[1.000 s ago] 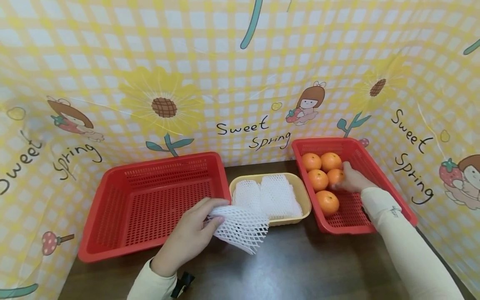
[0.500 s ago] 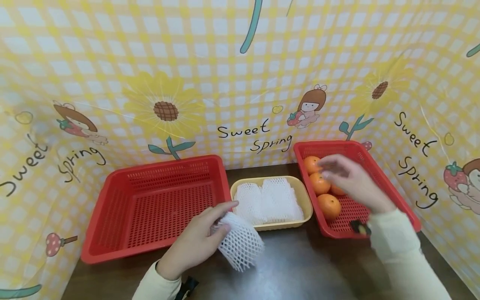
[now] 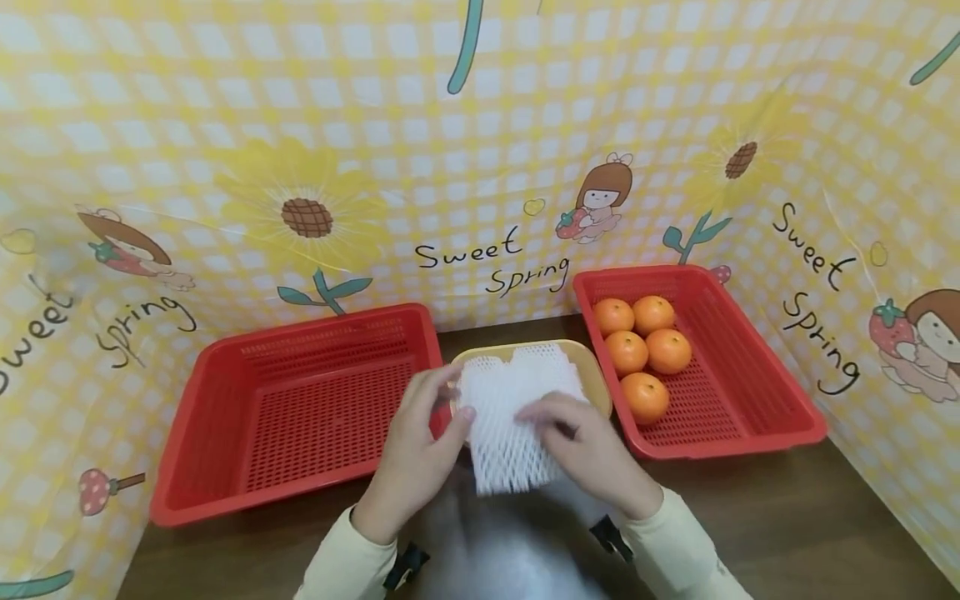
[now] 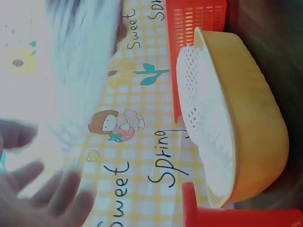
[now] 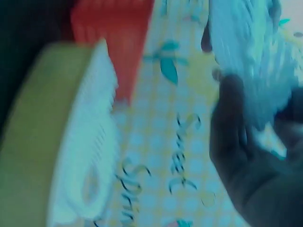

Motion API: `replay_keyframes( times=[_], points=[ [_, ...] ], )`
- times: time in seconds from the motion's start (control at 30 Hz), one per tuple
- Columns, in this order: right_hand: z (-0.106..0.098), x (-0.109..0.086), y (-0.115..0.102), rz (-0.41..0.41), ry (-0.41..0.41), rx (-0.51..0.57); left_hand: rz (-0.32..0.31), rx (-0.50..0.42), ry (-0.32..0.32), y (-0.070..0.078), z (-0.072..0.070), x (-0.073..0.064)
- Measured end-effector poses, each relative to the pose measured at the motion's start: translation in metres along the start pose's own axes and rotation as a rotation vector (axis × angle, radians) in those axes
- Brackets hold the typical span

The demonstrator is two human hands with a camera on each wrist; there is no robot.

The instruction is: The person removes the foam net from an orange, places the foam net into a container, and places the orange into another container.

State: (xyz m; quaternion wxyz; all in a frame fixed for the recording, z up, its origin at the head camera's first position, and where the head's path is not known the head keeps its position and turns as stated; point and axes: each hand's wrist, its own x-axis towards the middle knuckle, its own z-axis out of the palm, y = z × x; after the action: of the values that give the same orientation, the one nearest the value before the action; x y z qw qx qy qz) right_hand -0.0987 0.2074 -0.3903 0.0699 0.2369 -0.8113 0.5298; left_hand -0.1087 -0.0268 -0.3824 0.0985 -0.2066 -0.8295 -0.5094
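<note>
A white foam fruit net [image 3: 510, 450] hangs between both hands, in front of the yellow tray [image 3: 597, 379]. My right hand [image 3: 596, 454] pinches it on its right side; in the right wrist view the net [image 5: 255, 66] lies between thumb and fingers. My left hand [image 3: 420, 442] is at the net's left edge, thumb tip right beside the mesh. In the left wrist view, the left hand [image 4: 45, 189] has its fingers spread, with a gap to the blurred net [image 4: 85, 61]. More white nets [image 4: 203, 118] lie in the tray.
A red basket [image 3: 787, 417] at the right holds several oranges [image 3: 643, 398] along its left side. Another red basket [image 3: 225, 492] with bare mesh bottom stands at the left. A yellow checked cloth [image 3: 405, 125] rises behind them. The dark table [image 3: 810, 508] shows in front.
My right hand has left the oranges and come over to the net at the centre. The left hand has shifted slightly, and the net now stands more upright between both hands.
</note>
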Motion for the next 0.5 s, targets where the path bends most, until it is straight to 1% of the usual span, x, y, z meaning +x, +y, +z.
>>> replay_keyframes(
  times=[0.03, 0.07, 0.1, 0.17, 0.23, 0.3, 0.33, 0.4, 0.5],
  points=[
    [-0.001, 0.005, -0.001, 0.06, 0.064, -0.02, 0.021, 0.01, 0.047, 0.001, 0.002, -0.001],
    [-0.003, 0.011, -0.002, 0.116, 0.111, -0.032, 0.048, 0.023, 0.081, 0.001, 0.004, -0.001],
    [-0.003, 0.019, -0.002, 0.162, 0.14, -0.043, 0.078, 0.042, 0.106, 0.002, 0.006, -0.001],
    [-0.002, 0.036, 0.002, 0.235, 0.146, -0.063, 0.138, 0.095, 0.126, 0.004, 0.01, 0.0],
    [0.003, 0.055, 0.013, 0.256, 0.092, -0.108, 0.173, 0.159, 0.13, 0.006, 0.015, 0.003],
    [0.011, 0.07, 0.029, 0.237, 0.012, -0.161, 0.172, 0.228, 0.116, 0.006, 0.022, 0.006],
    [0.016, 0.075, 0.038, 0.228, -0.024, -0.189, 0.165, 0.269, 0.098, 0.006, 0.026, 0.007],
    [0.024, 0.08, 0.055, 0.236, -0.091, -0.227, 0.136, 0.339, 0.041, 0.004, 0.036, 0.008],
    [0.037, 0.086, 0.072, 0.266, -0.178, -0.224, 0.094, 0.453, -0.06, -0.001, 0.045, 0.012]
  ],
)
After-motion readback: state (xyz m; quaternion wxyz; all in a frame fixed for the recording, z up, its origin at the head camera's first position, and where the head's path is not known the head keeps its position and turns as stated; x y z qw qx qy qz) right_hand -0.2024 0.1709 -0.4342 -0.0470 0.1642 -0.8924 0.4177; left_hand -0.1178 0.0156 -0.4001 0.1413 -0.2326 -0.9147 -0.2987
